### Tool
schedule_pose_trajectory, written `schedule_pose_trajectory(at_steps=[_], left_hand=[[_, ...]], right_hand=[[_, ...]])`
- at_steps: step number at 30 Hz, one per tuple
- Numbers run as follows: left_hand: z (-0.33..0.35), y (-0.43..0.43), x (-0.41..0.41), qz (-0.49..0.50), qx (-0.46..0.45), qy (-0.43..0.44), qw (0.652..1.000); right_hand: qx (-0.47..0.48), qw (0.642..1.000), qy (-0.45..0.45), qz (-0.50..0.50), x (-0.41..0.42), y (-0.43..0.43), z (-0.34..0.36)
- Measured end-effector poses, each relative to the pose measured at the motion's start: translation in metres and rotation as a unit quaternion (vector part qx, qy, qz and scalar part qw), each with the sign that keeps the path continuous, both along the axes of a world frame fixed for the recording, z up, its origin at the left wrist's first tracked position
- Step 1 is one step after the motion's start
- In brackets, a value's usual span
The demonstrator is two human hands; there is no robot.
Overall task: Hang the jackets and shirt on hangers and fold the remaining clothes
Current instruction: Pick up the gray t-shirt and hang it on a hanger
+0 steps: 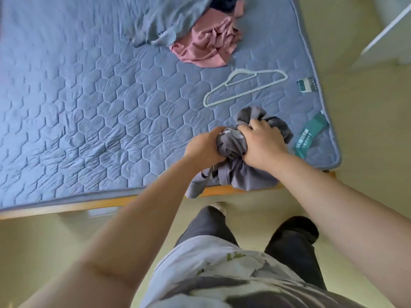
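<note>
A crumpled grey garment [235,174] lies bunched at the near right corner of the bed, part of it hanging over the edge. My left hand [203,145] grips it from the left, and my right hand [261,143] grips it from the right, fingers curled into the cloth. A pale hanger [244,86] lies flat on the bed just beyond the garment. Farther back sit a crumpled pink garment [206,46] and a grey-blue garment [169,18] partly over it, with a dark piece [224,3] behind them.
The bed carries a blue quilted cover [77,96] with a wooden frame edge [66,207] along the near side. Green labels [309,134] are sewn at its right corner. White furniture [387,38] stands at the far right. My legs stand on pale floor [33,252].
</note>
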State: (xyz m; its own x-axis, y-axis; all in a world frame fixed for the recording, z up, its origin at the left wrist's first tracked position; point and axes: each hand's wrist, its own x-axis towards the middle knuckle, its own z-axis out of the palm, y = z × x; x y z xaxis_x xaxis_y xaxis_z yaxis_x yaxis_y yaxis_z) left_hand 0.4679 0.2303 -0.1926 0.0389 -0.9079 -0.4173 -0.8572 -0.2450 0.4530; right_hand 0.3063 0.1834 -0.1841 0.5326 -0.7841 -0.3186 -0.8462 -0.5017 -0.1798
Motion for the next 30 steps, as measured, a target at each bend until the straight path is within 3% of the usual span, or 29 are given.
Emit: schedule_pose_trajectory(at_steps=[8,16,22,30], left_hand=[[0.024,-0.068,-0.129,0.101,-0.081,-0.045,0.991],[0.058,-0.185,-0.276,0.143,-0.182,-0.029,0.972],[0.08,-0.289,-0.334,0.156,-0.256,-0.033,0.953],[0.093,-0.45,-0.352,0.161,-0.282,-0.059,0.944]], right_hand=[[-0.056,0.984,-0.032,0.164,-0.123,-0.11,0.031],[-0.155,0.971,-0.049,0.174,-0.262,-0.234,0.069],[-0.245,0.951,-0.051,0.18,-0.315,-0.342,0.09],[-0.255,0.935,-0.03,0.245,-0.333,-0.52,0.117]])
